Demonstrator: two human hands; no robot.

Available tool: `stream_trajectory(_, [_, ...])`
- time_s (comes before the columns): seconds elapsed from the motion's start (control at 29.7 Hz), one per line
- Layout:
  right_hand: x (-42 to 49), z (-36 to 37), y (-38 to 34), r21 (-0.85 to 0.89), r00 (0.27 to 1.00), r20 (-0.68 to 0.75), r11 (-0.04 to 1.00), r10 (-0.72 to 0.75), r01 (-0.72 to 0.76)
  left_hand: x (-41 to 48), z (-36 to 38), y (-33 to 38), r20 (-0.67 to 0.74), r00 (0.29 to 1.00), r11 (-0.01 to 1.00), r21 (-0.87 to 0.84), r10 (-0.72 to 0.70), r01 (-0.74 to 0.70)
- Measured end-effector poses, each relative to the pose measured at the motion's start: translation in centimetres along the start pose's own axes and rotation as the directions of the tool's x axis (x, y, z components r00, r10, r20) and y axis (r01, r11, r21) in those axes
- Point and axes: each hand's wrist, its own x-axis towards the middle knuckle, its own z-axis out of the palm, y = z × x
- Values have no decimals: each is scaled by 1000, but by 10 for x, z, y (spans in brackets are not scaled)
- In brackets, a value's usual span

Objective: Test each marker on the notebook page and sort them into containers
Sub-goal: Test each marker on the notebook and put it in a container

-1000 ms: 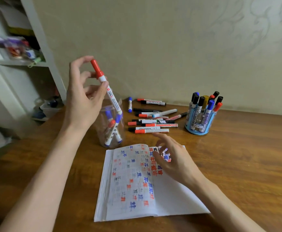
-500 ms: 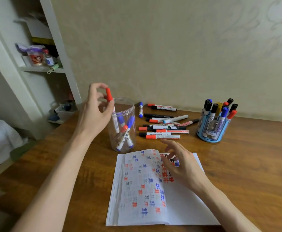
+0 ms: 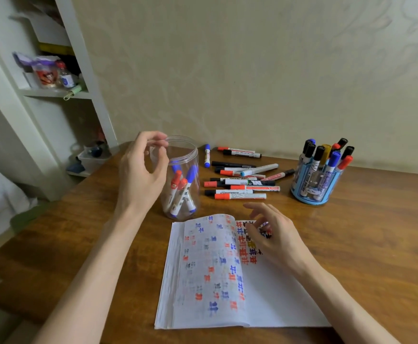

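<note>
My left hand (image 3: 142, 172) hangs its fingers (image 3: 153, 137) loosely curled, pinching nothing, at the rim of the clear plastic jar (image 3: 193, 157), with the red- and blue-capped sorted markers (image 3: 178, 192) leaning just below. My right hand (image 3: 277, 237) hovers, fingers spread and relaxed, over the scribbled notebook (image 3: 210, 281). Just beyond its fingertips lie the loose markers (image 3: 240, 196): light, stiff, smooth barrels that I judge will roll, best pinched mid-barrel. Farther right stands the blue holder (image 3: 312, 192).
</note>
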Motion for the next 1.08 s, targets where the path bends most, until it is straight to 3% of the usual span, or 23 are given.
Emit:
stream_trajectory(0.1, [0, -1, 2, -10, 1000, -6, 1000, -7, 7, -17, 10, 11, -188, 979, 997, -16, 75, -79])
stream_trajectory(0.17, [0, -2, 3, -12, 1000, -9, 1000, -10, 9, -32, 21, 21, -205, 974, 988, -94, 99, -120])
stream_trajectory(0.27, [-1, -3, 4, -8, 1000, -7, 1000, 3, -3, -50, 42, 35, -8, 992, 975, -183, 129, -129])
stream_trajectory(0.34, [-2, -4, 5, -11, 1000, -16, 1000, 3, -3, -57, 57, 36, 147, 982, 984, -149, 122, -100])
stream_trajectory(0.54, [-3, -11, 7, -28, 997, -81, 1000, 9, -11, -66, 111, 21, 500, 858, 993, 77, -117, 91])
stream_trajectory(0.67, [-6, -17, 10, -41, 994, -107, 999, 29, -33, -70, 138, 15, 515, 828, 960, 263, -220, 91])
stream_trajectory(0.84, [-7, -22, 9, -42, 993, -111, 998, 45, -50, -69, 151, 8, 506, 833, 899, 437, -225, -23])
stream_trajectory(0.98, [-7, -21, 10, -51, 992, -119, 997, 47, -53, -63, 155, 3, 521, 805, 881, 473, -284, 5])
stream_trajectory(1.08, [-8, -21, 10, -52, 990, -108, 994, 90, -96, -66, 154, 7, 476, 822, 919, 371, -311, 133])
